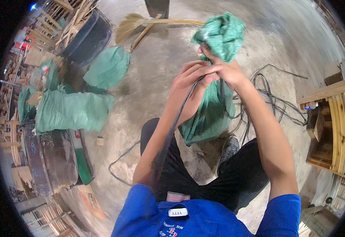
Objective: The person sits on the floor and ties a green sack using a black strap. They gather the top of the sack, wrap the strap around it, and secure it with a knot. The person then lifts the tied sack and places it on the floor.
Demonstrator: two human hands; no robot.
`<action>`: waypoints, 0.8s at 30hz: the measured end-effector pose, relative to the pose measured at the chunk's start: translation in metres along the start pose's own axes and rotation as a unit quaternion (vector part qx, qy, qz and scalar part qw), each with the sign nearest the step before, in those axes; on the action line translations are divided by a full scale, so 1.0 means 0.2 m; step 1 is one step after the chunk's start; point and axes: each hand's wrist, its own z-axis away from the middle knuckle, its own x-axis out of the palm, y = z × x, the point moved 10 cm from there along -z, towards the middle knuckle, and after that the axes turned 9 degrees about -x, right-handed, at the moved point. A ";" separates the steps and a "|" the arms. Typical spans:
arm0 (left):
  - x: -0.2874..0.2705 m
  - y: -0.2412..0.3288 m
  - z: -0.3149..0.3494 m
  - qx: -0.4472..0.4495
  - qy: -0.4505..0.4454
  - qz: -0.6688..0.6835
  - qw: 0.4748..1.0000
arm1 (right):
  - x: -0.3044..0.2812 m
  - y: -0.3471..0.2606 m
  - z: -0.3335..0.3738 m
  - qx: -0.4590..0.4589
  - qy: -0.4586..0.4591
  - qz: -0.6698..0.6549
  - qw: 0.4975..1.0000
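A green woven sack (208,120) stands on the floor between my legs, its gathered top bunched above my hands. My right hand (228,72) is closed around the sack's neck. Pressed against it, my left hand (188,81) pinches a dark flat strap (177,115) near the neck. One length of this strap runs down along my left forearm, and another hangs beside the sack. The fingertips of both hands overlap, so how the strap passes around the neck is partly hidden.
Loose dark strap coils (274,103) lie on the floor to the right. A straw broom (131,27) lies ahead. At left are a green sack (108,68), a dark tub (86,39) of wood sticks and another green sack (73,110). A wooden shelf (334,134) stands right.
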 end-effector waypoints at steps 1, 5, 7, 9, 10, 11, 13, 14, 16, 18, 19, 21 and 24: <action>0.01 -0.02 -0.02 0.006 -0.013 0.019 1.000 | -0.01 0.03 0.02 0.067 0.011 -0.053 0.996; 0.02 -0.10 -0.04 -0.019 -0.001 0.123 0.992 | 0.03 0.05 0.08 0.212 0.022 -0.157 0.964; 0.00 -0.11 -0.03 -0.009 0.031 0.117 0.993 | 0.03 0.04 0.09 0.243 0.050 -0.180 0.952; -0.01 -0.09 -0.02 0.011 0.062 0.079 0.995 | 0.04 -0.01 0.07 0.211 0.051 -0.213 0.953; -0.01 -0.08 -0.01 0.032 0.070 0.072 0.994 | 0.02 0.00 0.07 0.219 0.078 -0.213 0.949; -0.01 -0.07 -0.01 0.044 0.078 0.062 0.994 | 0.00 -0.01 0.06 0.204 0.087 -0.206 0.953; -0.02 -0.10 0.01 0.035 0.093 0.066 0.993 | -0.04 -0.03 0.05 0.186 0.093 -0.190 0.959; -0.02 -0.12 0.01 0.017 0.102 0.078 0.992 | -0.06 -0.03 0.06 0.189 0.106 -0.174 0.961; -0.02 -0.19 0.01 -0.028 0.097 0.122 0.987 | -0.05 -0.04 0.05 0.179 0.083 -0.189 0.962; 0.00 -0.26 0.00 -0.082 0.063 0.189 0.976 | -0.06 -0.02 0.05 0.186 0.098 -0.179 0.961; 0.01 -0.24 -0.02 -0.059 0.059 0.115 0.990 | -0.06 -0.03 0.05 0.173 0.098 -0.187 0.962; 0.02 -0.21 -0.05 -0.013 0.050 -0.035 0.998 | -0.05 -0.04 0.04 0.160 0.097 -0.206 0.960; 0.01 -0.18 -0.08 0.039 0.041 -0.033 0.998 | -0.06 -0.04 0.05 0.156 0.105 -0.207 0.960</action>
